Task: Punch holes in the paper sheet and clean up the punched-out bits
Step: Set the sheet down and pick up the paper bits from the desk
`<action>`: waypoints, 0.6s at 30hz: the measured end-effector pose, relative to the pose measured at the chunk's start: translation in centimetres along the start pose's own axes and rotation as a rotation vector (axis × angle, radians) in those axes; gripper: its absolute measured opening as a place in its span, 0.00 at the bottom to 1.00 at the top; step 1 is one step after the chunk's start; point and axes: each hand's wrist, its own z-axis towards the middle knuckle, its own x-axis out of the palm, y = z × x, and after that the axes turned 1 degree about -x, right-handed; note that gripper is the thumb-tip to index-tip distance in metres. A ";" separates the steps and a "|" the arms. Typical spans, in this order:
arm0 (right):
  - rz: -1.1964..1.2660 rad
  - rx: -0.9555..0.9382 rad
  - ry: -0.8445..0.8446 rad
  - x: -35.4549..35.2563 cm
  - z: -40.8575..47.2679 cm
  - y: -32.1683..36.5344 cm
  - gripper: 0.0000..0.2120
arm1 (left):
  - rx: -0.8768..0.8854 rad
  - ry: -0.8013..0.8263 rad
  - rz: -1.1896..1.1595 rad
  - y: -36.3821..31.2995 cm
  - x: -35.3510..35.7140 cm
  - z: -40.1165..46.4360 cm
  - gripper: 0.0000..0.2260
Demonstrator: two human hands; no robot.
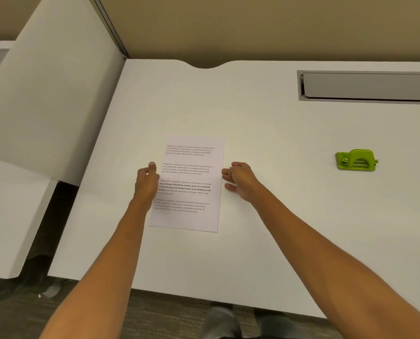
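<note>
The white rectangular paper sheet [189,184], printed with four blocks of black text, lies flat near the centre of the white laminate table [265,133], long edges running roughly 12 to 6 o'clock. Its lower short edge lies well inside the near table edge, with bare surface between them. Bare table surface also extends from the sheet toward 12 o'clock, up to a curved notch in the far table edge.

The lime-green plastic hole punch [356,160] stands at 3 o'clock from the sheet, well apart from it, with open table surface between the two. A grey recessed cable tray [368,87] with a flap lid is set into the table at about 1 o'clock. A white partition panel [55,94] borders the table on the 9 o'clock side.

The left hand [146,182] rests at the left long edge of the sheet, at about mid-height. Its fingers are loosely curled and overlap the sheet margin; whether they pinch the edge cannot be determined. The right hand [238,181] lies just beside the right long edge at the same height, fingers relaxed and slightly spread, fingertips pointing toward 9 o'clock and touching or nearly touching the edge. The two hands are apart, one on each side of the sheet. Neither hand touches the hole punch.
</note>
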 end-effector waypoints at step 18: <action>-0.594 -0.397 -0.065 -3.6 -3.3 -6.3 0.09 | 0.385 0.051 0.496 10.7 -4.1 -8.2 0.44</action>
